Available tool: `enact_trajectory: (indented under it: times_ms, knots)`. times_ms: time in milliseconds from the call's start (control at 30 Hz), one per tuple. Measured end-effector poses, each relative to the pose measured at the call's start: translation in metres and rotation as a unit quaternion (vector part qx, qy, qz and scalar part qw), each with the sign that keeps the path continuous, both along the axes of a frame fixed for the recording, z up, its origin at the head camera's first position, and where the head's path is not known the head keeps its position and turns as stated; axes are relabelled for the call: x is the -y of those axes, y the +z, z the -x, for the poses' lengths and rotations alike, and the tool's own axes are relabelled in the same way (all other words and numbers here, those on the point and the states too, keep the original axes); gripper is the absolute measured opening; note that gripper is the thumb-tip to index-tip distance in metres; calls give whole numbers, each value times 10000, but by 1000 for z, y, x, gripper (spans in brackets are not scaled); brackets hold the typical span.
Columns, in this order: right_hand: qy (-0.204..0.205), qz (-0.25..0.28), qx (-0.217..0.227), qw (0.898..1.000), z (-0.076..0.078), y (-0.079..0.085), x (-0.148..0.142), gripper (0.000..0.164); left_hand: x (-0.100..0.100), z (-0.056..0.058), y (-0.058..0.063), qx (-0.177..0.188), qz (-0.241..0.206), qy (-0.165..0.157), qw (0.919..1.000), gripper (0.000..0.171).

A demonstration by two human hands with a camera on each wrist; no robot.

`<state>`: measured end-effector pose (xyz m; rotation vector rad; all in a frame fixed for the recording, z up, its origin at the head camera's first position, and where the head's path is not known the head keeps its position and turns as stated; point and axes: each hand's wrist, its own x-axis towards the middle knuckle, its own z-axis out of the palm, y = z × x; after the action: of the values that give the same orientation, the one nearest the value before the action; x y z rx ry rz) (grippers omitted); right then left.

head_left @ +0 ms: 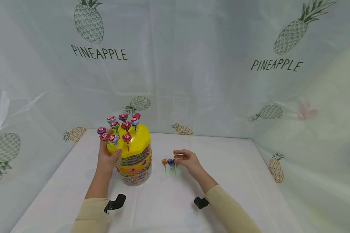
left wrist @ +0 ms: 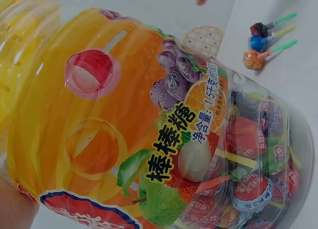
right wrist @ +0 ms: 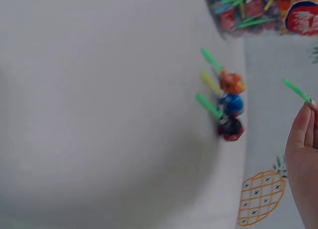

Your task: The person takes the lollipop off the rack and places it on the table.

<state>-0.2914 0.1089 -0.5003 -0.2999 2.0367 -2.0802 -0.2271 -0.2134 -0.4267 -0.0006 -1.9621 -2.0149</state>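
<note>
A clear plastic lollipop jar (head_left: 134,168) with a yellow lid (head_left: 141,140) stands on the table, tilted slightly. Several wrapped lollipops (head_left: 126,125) stick up out of the lid. My left hand (head_left: 106,159) grips the jar near its top, thumb at the front of the lid, other fingers partly hidden behind lollipops. Between thumb and fingers, my right hand (head_left: 191,161) pinches a lollipop with an orange wrapper; its green stick (right wrist: 296,90) shows in the right wrist view. Close below lie three lollipops: orange (head_left: 164,161), blue (head_left: 170,161) and dark red (right wrist: 231,128).
The white-covered table (head_left: 227,168) ends at a hanging sheet (head_left: 192,81) printed with pineapples. More lollipops (left wrist: 248,184) fill the jar's lower part. A black wrist mount (head_left: 115,203) sits on the left sleeve, another (head_left: 201,202) on the right.
</note>
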Motion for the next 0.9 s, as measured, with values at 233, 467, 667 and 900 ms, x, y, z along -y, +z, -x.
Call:
enact_trajectory:
  times_ms: [233,467,667,900]
  knots:
    - [-275,-322,214,9989,6,-15,-10,35,-1,0,-1,-275,-164,-92,9994,71]
    - [-634,-743,350,9946,14,-33,-16,31,-3,1,-2,-541,-229,-208,9981,68]
    - [-701,-1472,442,9856,16,-42,-20,30,-3,1,-2,-554,-234,-212,9980,68]
    - [-442,-1725,312,9835,17,-44,-23,34,-3,1,-2,-516,-269,-207,9981,68]
